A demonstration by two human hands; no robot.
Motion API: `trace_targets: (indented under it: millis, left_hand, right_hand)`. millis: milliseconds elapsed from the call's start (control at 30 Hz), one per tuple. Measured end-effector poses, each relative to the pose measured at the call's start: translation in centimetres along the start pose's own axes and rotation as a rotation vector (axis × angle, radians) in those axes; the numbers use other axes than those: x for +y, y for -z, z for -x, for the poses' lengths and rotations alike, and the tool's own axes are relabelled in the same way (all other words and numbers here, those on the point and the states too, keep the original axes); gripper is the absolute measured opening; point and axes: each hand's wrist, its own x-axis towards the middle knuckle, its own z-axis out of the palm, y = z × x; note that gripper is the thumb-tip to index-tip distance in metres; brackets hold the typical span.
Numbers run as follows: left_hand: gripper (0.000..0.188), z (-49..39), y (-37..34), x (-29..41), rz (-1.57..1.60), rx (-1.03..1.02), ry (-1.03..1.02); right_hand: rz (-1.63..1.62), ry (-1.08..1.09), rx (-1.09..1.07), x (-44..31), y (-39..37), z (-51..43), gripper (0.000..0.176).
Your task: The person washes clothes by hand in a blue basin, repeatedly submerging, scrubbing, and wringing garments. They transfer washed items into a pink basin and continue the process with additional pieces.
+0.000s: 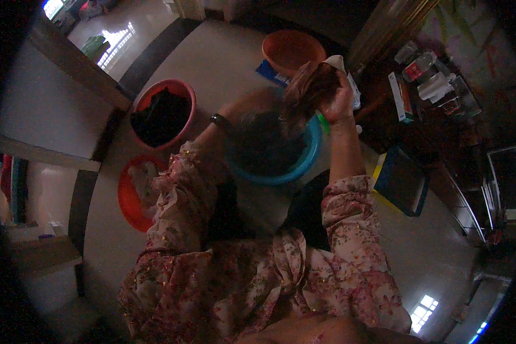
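My right hand (337, 101) holds up a bunched brown cloth (307, 88) above the right side of a blue plastic basin (279, 177). The cloth has a pale patch at its top and hangs down toward the basin. My left hand (262, 103), blurred, is over the basin's far left part, with a dark band on the wrist; its fingers are too unclear to read. The basin's inside is dark, and what it contains cannot be told. An orange-brown bowl (294, 49) stands just beyond the raised cloth, partly over a blue packet (271, 74).
To the left stand a pink basin (192, 101) with dark cloth and a red basin (127, 206) with pale cloth. A blue and yellow box (400, 182) lies to the right. Plastic bottles (421, 66) and a thin box (400, 96) rest on dark furniture at the upper right.
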Motion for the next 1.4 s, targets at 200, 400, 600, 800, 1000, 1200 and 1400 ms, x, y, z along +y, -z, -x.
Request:
trace_targets:
  millis: [200,400,600,800,1000,1200,1400]
  left_hand:
    - [0.023,0.3,-0.8,6.4,-0.079,0.429,-0.462]
    - [0.024,-0.7,-0.8,8.0,0.566,0.329,-0.23]
    - [0.024,0.0,1.4,11.2,0.225,0.653,-0.411]
    - [0.029,3.7,2.3,6.9,0.289,0.032,-0.183]
    - [0.022,3.4,2.8,1.2,0.936,0.631,-0.236]
    - [0.027,3.4,5.7,3.6,1.554,0.593,0.101]
    - [0.021,3.5,4.2,5.2,0.602,0.477,-0.175]
  right_hand:
    - [0.098,0.105,0.186,0.4,-1.5,0.5,0.041]
    - [0.035,0.117,0.088,-0.1,-0.9,0.6,0.042]
    - [-0.001,0.126,0.057,0.0,-1.0,0.6,0.043]
    - [0.336,0.211,0.464,-1.1,-0.2,0.0,0.046]
    - [1.069,0.255,0.598,-2.0,5.9,-2.0,0.047]
    - [1.854,-0.193,0.474,-1.0,7.8,-2.9,0.049]
    - [0.826,0.149,-0.237,4.1,2.2,-1.5,0.048]
